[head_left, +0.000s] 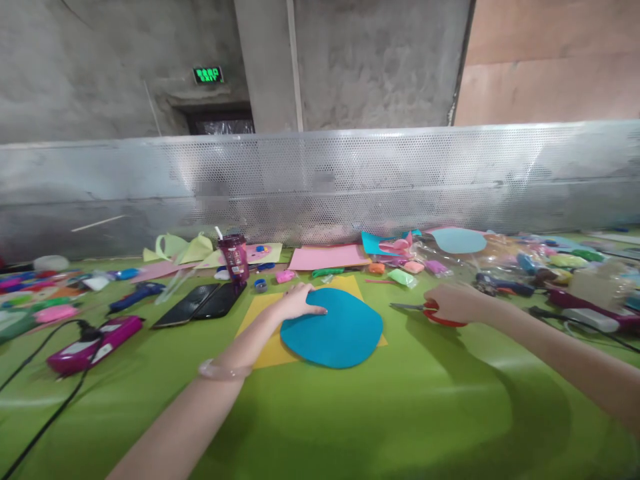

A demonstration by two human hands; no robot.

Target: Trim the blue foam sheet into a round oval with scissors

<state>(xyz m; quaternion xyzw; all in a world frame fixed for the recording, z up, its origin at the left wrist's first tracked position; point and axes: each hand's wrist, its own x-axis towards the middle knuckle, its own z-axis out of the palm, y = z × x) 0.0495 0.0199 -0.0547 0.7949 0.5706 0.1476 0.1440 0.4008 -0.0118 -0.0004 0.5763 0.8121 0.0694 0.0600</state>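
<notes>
A round blue sheet of paper point(340, 333) lies over a yellow sheet point(273, 350) in the middle of the green table. At its upper left edge is my left hand point(299, 303), thumb on top and the other fingers at or beyond the rim, closed on the paper. To the right, my right hand point(453, 303) grips a pair of scissors point(431, 307) by the red handles. Their blades point left toward the blue circle, apart from it and a little above the table. A bracelet point(225, 370) circles my left wrist.
Left of the papers are a dark phone point(217, 301), a lidded cup with a straw point(235, 260), a blue glue gun point(136, 296) and a purple power strip point(95, 343). Coloured clay packs and pink paper point(330, 257) line the back, below a perforated metal barrier point(320, 187).
</notes>
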